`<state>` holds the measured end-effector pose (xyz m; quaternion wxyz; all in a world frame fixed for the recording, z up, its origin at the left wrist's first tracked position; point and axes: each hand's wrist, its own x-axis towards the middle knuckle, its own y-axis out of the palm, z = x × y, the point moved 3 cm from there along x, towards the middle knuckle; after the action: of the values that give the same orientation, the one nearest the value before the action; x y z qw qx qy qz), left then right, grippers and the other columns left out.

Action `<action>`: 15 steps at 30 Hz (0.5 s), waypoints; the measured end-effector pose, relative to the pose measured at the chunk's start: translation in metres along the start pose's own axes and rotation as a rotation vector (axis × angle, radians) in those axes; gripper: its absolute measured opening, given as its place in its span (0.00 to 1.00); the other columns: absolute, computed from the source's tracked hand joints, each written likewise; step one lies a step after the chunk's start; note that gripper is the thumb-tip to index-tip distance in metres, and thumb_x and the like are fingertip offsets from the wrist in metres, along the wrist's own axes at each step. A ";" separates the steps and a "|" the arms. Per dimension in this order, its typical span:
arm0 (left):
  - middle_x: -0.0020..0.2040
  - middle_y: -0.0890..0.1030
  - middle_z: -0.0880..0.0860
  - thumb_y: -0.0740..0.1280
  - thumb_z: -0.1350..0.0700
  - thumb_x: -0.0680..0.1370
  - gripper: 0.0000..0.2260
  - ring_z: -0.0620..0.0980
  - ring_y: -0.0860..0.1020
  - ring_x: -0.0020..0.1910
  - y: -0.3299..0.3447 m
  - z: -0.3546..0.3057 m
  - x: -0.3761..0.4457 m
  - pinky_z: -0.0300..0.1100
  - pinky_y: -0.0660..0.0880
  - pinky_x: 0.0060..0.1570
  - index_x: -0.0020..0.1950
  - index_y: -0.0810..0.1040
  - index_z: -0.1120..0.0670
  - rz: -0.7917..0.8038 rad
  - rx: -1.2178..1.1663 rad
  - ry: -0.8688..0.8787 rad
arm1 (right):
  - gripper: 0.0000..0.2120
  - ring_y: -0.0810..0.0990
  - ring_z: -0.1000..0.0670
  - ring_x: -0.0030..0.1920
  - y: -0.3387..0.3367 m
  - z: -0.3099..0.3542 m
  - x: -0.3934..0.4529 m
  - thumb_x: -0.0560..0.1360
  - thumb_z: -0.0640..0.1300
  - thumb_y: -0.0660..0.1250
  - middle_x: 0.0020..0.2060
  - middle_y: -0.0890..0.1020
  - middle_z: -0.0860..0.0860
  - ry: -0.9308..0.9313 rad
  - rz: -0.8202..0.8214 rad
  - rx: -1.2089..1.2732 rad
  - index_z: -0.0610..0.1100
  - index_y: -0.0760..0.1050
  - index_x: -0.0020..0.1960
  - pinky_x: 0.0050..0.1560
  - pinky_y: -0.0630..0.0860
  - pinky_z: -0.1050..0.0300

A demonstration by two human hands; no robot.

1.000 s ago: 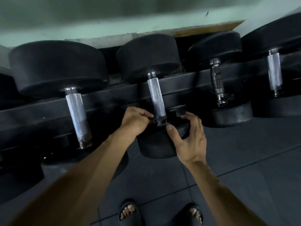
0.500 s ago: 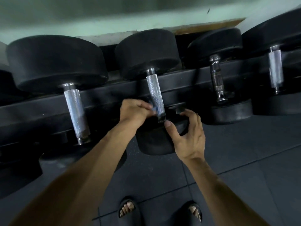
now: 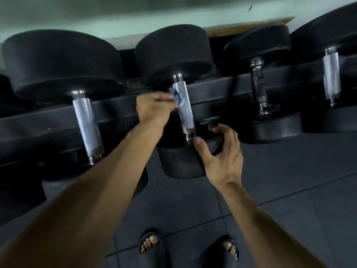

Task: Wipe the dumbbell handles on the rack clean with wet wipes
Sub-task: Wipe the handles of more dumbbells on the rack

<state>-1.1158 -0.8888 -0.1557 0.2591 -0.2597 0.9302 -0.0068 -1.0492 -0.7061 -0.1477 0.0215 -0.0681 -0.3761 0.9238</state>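
Note:
Several black dumbbells lie across the dark rack [image 3: 119, 113]. The middle dumbbell's knurled silver handle [image 3: 185, 111] runs from its far head down to its near head [image 3: 179, 161]. My left hand [image 3: 154, 107] is shut on a crumpled bluish wet wipe [image 3: 176, 96] and presses it against the upper left side of that handle. My right hand [image 3: 222, 157] cups the top of the near head, thumb tip touching the handle's lower collar, fingers curled over the rim.
A bigger dumbbell's handle [image 3: 87, 124] lies to the left. Two more handles [image 3: 258, 89] [image 3: 331, 76] lie to the right. Dark rubber floor tiles [image 3: 289, 180] spread below, with my sandalled feet [image 3: 149, 243] at the bottom edge. A pale green wall runs behind.
My left hand has slid the wipe up the middle handle from its lower end toward the far head. The right hand has stayed on the near head.

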 end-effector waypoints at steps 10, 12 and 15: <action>0.35 0.83 0.47 0.79 0.64 0.66 0.12 0.43 0.82 0.38 0.003 0.004 -0.015 0.37 0.80 0.48 0.34 0.81 0.49 -0.041 0.045 0.028 | 0.39 0.73 0.52 0.61 0.000 -0.001 0.001 0.64 0.74 0.58 0.60 0.74 0.54 0.001 0.001 -0.004 0.45 0.73 0.61 0.57 0.71 0.54; 0.34 0.83 0.44 0.79 0.64 0.66 0.12 0.40 0.82 0.37 0.011 -0.013 0.003 0.39 0.80 0.52 0.34 0.82 0.48 -0.190 -0.041 0.093 | 0.39 0.72 0.54 0.61 0.001 -0.002 0.001 0.64 0.75 0.58 0.61 0.74 0.55 0.003 0.008 -0.002 0.46 0.73 0.61 0.56 0.69 0.55; 0.35 0.81 0.39 0.78 0.63 0.69 0.08 0.32 0.79 0.36 0.012 -0.019 -0.001 0.31 0.78 0.50 0.40 0.85 0.51 -0.224 0.054 0.198 | 0.38 0.72 0.54 0.60 0.001 -0.003 0.001 0.64 0.74 0.58 0.61 0.73 0.56 -0.001 0.008 -0.006 0.46 0.73 0.60 0.54 0.69 0.56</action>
<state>-1.1302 -0.8802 -0.1406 0.1707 -0.3527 0.9160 -0.0860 -1.0495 -0.7048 -0.1503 0.0171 -0.0691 -0.3788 0.9227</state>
